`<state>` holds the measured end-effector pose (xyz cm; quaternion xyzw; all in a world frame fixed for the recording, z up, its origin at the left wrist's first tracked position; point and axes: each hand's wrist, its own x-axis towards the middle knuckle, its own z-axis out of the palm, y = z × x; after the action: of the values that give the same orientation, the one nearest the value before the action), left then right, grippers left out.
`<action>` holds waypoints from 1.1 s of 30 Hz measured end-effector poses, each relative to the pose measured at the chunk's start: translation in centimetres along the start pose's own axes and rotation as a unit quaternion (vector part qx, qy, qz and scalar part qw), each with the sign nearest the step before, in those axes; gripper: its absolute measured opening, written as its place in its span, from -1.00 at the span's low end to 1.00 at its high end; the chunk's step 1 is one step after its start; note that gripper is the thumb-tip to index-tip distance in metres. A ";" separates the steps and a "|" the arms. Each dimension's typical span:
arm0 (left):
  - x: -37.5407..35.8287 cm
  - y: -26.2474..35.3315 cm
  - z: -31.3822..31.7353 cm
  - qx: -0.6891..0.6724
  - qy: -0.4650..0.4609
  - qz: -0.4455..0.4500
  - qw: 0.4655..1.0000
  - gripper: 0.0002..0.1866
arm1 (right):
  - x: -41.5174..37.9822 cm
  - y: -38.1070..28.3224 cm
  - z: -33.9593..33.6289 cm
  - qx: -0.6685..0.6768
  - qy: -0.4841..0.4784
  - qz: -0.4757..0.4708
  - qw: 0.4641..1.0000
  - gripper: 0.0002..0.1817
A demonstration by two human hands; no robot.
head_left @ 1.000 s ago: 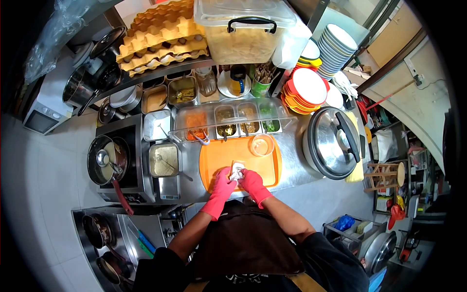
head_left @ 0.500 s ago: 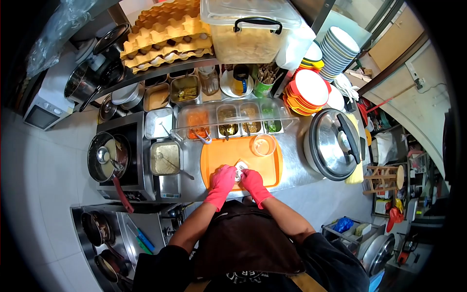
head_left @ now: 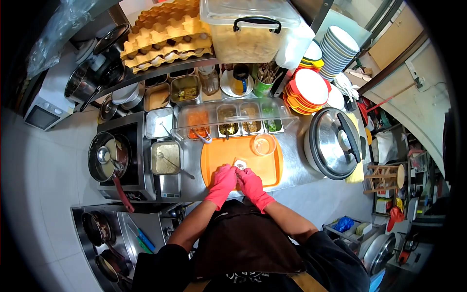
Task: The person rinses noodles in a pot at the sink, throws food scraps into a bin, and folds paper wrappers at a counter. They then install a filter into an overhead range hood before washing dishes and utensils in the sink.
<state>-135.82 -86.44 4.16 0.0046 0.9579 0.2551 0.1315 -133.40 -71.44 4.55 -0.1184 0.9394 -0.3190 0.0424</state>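
Both my hands wear pink rubber gloves and meet over an orange tray. Between their fingertips is a small white piece of food, possibly a wrapper with a filling, mostly hidden by the gloves. My left hand is closed on its left side. From the right, the fingers of my right hand pinch the same piece, close against the left fingers. A clear round plastic tub stands on the tray's back right corner, just beyond my hands.
Behind the tray is a row of topping containers under a clear cover. A tub of pale mixture with a utensil stands left, beside a pan on a cooker. To the right sits a large lidded pot, with stacked plates behind it.
My hands have drawn closer together over the white piece, and less of it shows between the fingers. The right hand has shifted slightly left. The tray and tub have stayed put.
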 end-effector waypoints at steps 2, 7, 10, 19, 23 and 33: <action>0.1 -0.9 0.9 -0.049 0.023 0.023 0.998 -0.76 | 0.4 0.8 1.0 -0.004 -0.018 -0.011 1.000 -0.61; -1.9 -0.7 -0.2 -0.126 0.114 0.044 0.984 -0.80 | 1.4 2.3 1.4 -0.043 -0.083 -0.010 0.996 -0.61; -2.2 -1.6 0.0 -0.088 0.121 0.043 0.988 -0.80 | 1.5 2.0 1.2 -0.030 -0.090 0.010 0.995 -0.64; -1.1 -0.2 0.3 0.016 0.035 0.014 0.999 -0.84 | 2.4 1.3 1.2 -0.030 -0.103 0.043 0.993 -0.68; -0.4 -0.3 0.8 0.044 0.021 -0.008 0.999 -0.85 | 1.8 0.9 0.3 -0.004 -0.074 0.046 0.996 -0.70; -0.2 -0.9 1.2 -0.021 0.021 0.019 0.999 -0.77 | 2.0 2.8 0.7 0.024 -0.087 0.020 0.996 -0.68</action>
<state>-135.28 -86.69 2.77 0.0148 0.9547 0.2777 0.1063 -135.78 -70.22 2.27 -0.1262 0.9263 -0.3291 0.1334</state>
